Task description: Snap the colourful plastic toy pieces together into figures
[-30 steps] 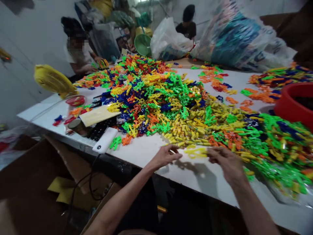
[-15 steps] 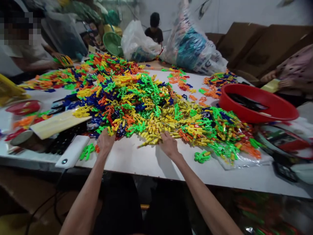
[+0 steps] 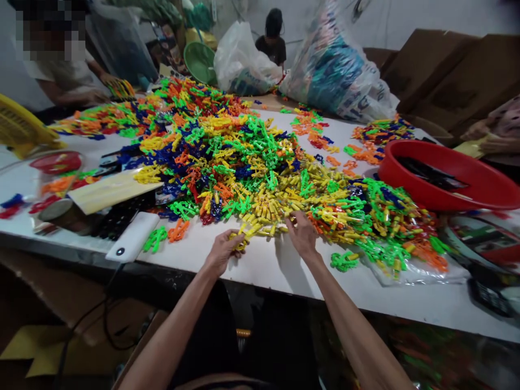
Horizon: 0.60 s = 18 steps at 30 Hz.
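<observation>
Yellow slim-limbed plastic piece (image 3: 239, 242) is held between the thumb and fingers of the left hand (image 3: 221, 252), over the near middle of the white tabletop (image 3: 252, 266). Compared with the previous view, that hand is shifted rightward, away from the multicoloured heap of small plastic pieces (image 3: 227, 157); one piece thus appears to be singled out. The right hand (image 3: 304, 234) is placed at the heap's yellow rod-shaped plastic pieces (image 3: 266, 208); whether any is gripped cannot be told. Pale lettering is borne by the large translucent plastic bag (image 3: 337, 81), far right; no word can be made out.
</observation>
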{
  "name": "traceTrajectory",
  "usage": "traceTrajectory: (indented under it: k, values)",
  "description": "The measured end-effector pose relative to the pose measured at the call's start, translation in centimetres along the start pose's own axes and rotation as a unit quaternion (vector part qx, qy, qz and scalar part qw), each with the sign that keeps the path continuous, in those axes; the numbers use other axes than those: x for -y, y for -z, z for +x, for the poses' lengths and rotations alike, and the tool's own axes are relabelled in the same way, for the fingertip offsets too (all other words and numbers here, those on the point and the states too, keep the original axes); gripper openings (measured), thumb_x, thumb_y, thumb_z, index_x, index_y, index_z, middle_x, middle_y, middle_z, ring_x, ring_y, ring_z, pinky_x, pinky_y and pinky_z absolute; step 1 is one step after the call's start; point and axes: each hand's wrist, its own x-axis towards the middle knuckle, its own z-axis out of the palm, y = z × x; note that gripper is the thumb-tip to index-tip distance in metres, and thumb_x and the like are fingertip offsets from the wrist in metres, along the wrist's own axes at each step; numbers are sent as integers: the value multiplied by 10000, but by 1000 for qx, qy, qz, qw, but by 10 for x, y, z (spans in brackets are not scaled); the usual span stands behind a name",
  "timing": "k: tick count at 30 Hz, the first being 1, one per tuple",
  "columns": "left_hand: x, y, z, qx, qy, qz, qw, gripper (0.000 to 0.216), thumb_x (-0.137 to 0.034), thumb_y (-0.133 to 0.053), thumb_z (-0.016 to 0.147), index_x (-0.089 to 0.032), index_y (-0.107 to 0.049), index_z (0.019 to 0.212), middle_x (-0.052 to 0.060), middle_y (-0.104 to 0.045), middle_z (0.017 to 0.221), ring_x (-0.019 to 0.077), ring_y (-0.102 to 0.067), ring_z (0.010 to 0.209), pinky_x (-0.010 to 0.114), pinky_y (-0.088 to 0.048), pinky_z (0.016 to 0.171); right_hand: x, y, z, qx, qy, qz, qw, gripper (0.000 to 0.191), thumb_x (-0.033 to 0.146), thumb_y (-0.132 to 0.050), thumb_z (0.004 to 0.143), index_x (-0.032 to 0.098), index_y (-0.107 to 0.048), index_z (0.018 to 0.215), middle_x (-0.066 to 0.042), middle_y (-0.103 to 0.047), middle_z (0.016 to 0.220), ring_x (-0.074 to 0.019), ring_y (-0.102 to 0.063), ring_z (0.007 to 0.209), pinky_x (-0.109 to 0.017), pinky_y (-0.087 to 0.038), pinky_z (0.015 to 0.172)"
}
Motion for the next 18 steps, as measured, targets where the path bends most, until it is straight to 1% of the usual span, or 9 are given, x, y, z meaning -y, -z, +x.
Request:
traceTrajectory:
  k: [1, 2, 3, 5, 7, 9, 12, 15, 18]
  values:
    - [3, -5, -2, 36, 26, -13, 999, 406, -389, -729, 597, -142, -520, 843, 12, -616, 676, 86, -526, 454, 191, -346, 400, 5, 3, -4, 4, -11, 54, 998, 207, 328, -476, 822, 185, -584, 928, -73, -604, 902, -211, -535, 841, -314, -400, 723]
    - [5, -9, -4, 64, 44, -22, 997, 401, -376, -737, 597, -138, -523, 839, 12, -614, 672, 81, -520, 450, 189, -344, 398, 10, 7, -8, 41, -18, 114, 992, 212, 354, -492, 818, 189, -583, 915, -55, -602, 853, -195, -532, 801, -298, -399, 700]
    - [7, -12, -5, 86, 54, -26, 994, 387, -367, -739, 603, -136, -525, 828, 9, -605, 662, 77, -516, 452, 186, -344, 399, 15, 12, -13, 104, -26, 174, 979, 217, 381, -513, 809, 192, -588, 885, -36, -593, 799, -178, -525, 753, -280, -394, 668]
    - [8, -16, -8, 115, 61, -22, 991, 353, -359, -736, 623, -131, -530, 796, -6, -575, 625, 65, -498, 458, 176, -336, 402, 24, 21, -22, 253, -46, 275, 926, 239, 420, -553, 787, 186, -603, 795, -4, -559, 693, -141, -493, 650, -250, -371, 599]
    - [7, -18, -11, 141, 54, -4, 989, 324, -355, -731, 641, -127, -536, 763, -19, -548, 593, 48, -470, 459, 167, -333, 417, 30, 30, -31, 346, -76, 338, 872, 285, 444, -582, 765, 173, -599, 680, 19, -509, 594, -110, -439, 557, -234, -333, 542]
    - [6, -18, -12, 171, 44, 23, 984, 312, -358, -727, 651, -123, -544, 741, -15, -555, 594, 45, -464, 473, 170, -353, 452, 32, 35, -37, 367, -109, 381, 842, 324, 454, -608, 744, 165, -577, 602, 35, -468, 530, -88, -392, 500, -227, -297, 507]
    - [4, -19, -13, 210, 40, 53, 976, 313, -377, -717, 665, -118, -564, 753, 9, -593, 639, 59, -488, 512, 182, -377, 492, 31, 39, -41, 368, -144, 428, 813, 312, 448, -658, 700, 156, -595, 609, 41, -467, 515, -74, -381, 471, -219, -274, 479]
    - [3, -21, -14, 228, 51, 52, 971, 313, -383, -713, 671, -119, -568, 760, 21, -608, 658, 67, -502, 528, 187, -377, 501, 29, 39, -43, 369, -174, 454, 792, 294, 438, -688, 672, 153, -619, 649, 40, -477, 516, -71, -389, 455, -214, -273, 462]
    - [4, -22, -15, 245, 69, 47, 966, 314, -381, -717, 666, -119, -578, 771, 23, -614, 658, 68, -505, 526, 191, -376, 506, 26, 38, -44, 380, -185, 463, 779, 302, 437, -685, 679, 154, -598, 619, 44, -465, 505, -63, -378, 436, -208, -268, 450]
